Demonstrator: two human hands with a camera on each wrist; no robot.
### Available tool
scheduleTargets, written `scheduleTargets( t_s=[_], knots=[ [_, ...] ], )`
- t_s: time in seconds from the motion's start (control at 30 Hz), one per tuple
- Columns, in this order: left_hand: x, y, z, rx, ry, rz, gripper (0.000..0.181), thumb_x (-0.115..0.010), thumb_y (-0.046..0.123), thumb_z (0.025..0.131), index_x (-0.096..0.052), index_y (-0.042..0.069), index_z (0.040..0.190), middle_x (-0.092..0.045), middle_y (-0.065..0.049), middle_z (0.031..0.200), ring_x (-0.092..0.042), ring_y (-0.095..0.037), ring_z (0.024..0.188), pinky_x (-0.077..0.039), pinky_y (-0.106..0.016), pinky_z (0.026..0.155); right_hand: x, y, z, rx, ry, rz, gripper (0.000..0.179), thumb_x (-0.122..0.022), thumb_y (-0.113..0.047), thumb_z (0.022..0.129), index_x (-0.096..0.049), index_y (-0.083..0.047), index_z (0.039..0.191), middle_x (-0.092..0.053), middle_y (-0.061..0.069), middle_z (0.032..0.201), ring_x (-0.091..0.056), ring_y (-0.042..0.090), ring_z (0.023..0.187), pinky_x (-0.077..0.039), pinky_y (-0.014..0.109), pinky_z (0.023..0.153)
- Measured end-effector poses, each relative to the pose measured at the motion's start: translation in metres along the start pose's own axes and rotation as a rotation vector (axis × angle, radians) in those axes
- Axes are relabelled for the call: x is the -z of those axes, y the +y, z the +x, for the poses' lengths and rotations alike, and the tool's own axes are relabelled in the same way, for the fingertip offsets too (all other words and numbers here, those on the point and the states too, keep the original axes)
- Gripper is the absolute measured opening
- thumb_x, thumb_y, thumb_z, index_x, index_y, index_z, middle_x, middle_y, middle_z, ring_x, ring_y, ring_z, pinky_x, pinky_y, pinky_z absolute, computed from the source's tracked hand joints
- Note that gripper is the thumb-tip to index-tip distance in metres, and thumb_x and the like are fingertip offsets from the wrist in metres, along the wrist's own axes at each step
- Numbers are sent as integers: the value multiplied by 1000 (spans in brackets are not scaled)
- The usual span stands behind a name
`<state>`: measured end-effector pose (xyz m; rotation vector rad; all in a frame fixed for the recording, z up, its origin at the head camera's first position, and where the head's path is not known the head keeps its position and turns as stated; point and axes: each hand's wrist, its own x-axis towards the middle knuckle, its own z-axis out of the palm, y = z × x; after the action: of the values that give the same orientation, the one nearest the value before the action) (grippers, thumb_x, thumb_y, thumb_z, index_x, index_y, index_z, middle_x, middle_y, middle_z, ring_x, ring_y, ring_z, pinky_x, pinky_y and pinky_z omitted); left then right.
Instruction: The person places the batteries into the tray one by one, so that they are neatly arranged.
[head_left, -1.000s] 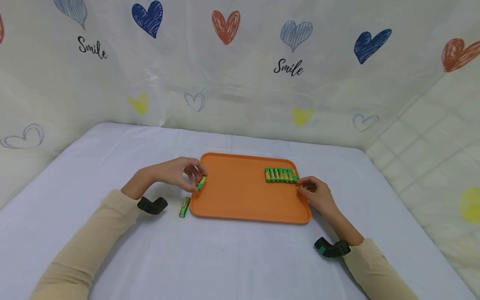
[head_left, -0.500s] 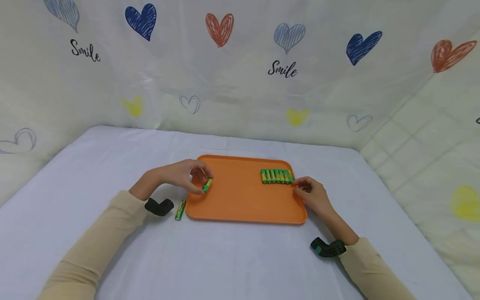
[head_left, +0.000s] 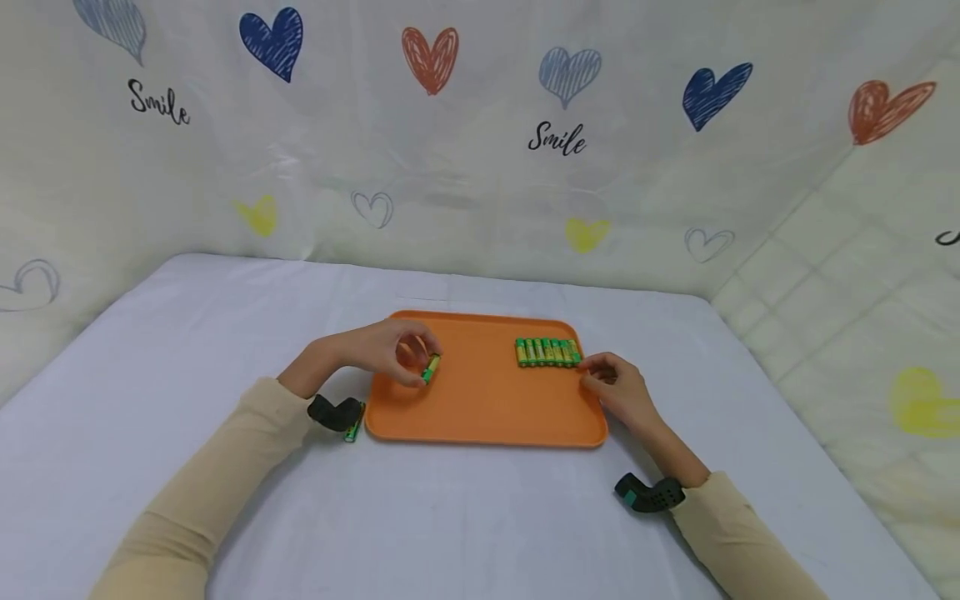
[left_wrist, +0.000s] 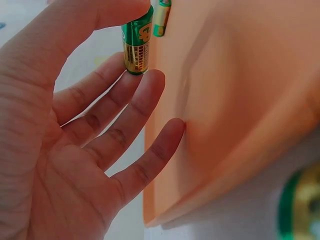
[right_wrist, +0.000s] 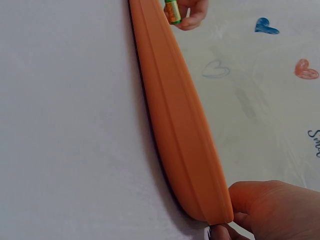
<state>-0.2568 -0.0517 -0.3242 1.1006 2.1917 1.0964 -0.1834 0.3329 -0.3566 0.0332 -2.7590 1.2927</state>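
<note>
My left hand [head_left: 390, 350] pinches a green-and-gold AA-size battery [head_left: 431, 368] between thumb and fingers, over the left part of the orange tray [head_left: 487, 408]. In the left wrist view this battery [left_wrist: 137, 42] stands nearly upright under the thumb, the lower fingers spread. My right hand [head_left: 618, 387] holds the tray's right rim, fingertips close beside the end of a row of several batteries [head_left: 547, 352]. The right wrist view shows the right hand [right_wrist: 275, 207] at the tray corner; its fingertips are partly hidden.
Another battery [head_left: 352, 427] lies on the white cloth [head_left: 450, 517] left of the tray, partly covered by the left wrist camera [head_left: 333, 412]. Behind the table hangs a pale backdrop [head_left: 465, 217] with hearts.
My left hand has carried its battery rightward, from the tray's left rim to over its inside. The right hand stays at the right rim. The whole head view has shifted slightly.
</note>
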Motion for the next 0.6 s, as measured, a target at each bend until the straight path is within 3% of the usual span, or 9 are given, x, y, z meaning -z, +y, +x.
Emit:
scheduleTargets(
  t_s=[0.6],
  knots=[
    [-9,8,32,1,-22,25,43,-77,21,83,-59,8,120,-61,-2,113,-60,-19,105,-49,-36,94,1,1,-1,3,1,10,22,-61,-3,89,-63,5,110,-61,18,100,-53,14,81,-45,18,60]
  ],
)
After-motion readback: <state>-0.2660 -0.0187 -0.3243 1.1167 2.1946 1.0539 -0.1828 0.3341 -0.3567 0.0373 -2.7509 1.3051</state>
